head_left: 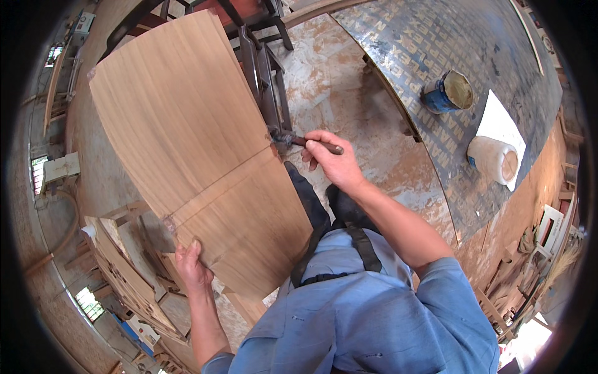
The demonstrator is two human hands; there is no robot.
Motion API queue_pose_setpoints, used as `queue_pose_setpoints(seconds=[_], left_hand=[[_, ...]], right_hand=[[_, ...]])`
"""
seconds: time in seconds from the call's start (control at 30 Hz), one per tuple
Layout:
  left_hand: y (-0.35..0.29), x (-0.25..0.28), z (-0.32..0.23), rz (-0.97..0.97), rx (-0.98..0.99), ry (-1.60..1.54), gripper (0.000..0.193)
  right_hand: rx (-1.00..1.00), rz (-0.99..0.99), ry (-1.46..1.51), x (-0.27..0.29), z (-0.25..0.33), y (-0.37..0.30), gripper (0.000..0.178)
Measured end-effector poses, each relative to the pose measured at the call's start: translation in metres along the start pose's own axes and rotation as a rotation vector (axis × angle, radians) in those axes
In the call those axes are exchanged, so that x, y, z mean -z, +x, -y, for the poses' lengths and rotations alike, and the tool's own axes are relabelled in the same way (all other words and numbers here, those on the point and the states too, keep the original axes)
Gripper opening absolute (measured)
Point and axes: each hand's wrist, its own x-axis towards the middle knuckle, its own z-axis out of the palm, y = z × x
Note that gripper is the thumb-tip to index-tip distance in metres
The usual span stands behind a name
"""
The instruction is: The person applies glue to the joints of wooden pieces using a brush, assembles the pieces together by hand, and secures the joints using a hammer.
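Observation:
A large light-brown wooden panel (177, 106) with a crosswise line slants across the left of the head view, its lower end near my body. My left hand (192, 265) grips its left edge low down, thumb on the face and fingers partly hidden behind. In my right hand (333, 161) is a brush (301, 141) with a dark handle. Its dark bristle end meets the panel's right edge by the crosswise line, where a dark patch shows. More rough brown patches mark the left edge and the upper left corner.
To the right stands a dark board-topped table (392, 50) with an open blue can (441, 96), a whitish tub (489, 156) and a white sheet (498, 118). Dark wooden chairs (252, 62) stand behind the panel. Stacked wooden pieces (124, 268) lie at the lower left.

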Motion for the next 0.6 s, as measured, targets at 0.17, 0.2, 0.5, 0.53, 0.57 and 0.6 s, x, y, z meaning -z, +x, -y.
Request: queue_pose_setpoints(seconds=[0.17, 0.2, 0.5, 0.53, 0.57, 0.6], left_hand=[[0.014, -0.001, 0.002, -0.067, -0.011, -0.001, 0.047], [0.013, -0.004, 0.001, -0.082, -0.012, -0.033, 0.037], [0.005, -0.028, -0.011, -0.077, 0.030, -0.045, 0.028], [0.008, -0.015, -0.005, -0.047, 0.029, -0.026, 0.036], [0.009, -0.005, 0.000, -0.018, 0.027, -0.007, 0.044], [0.008, -0.009, -0.002, -0.039, 0.020, -0.010, 0.039]], right_hand=[[0.108, 0.012, 0.026, -0.011, 0.010, 0.009, 0.023], [0.080, 0.024, -0.015, -0.009, 0.006, 0.008, 0.023], [-0.064, 0.029, -0.176, 0.008, -0.019, -0.026, 0.020], [-0.039, 0.014, -0.153, 0.007, -0.017, -0.027, 0.021], [-0.028, -0.022, -0.108, 0.007, -0.014, -0.028, 0.020], [-0.018, -0.057, -0.062, 0.006, -0.012, -0.029, 0.020]])
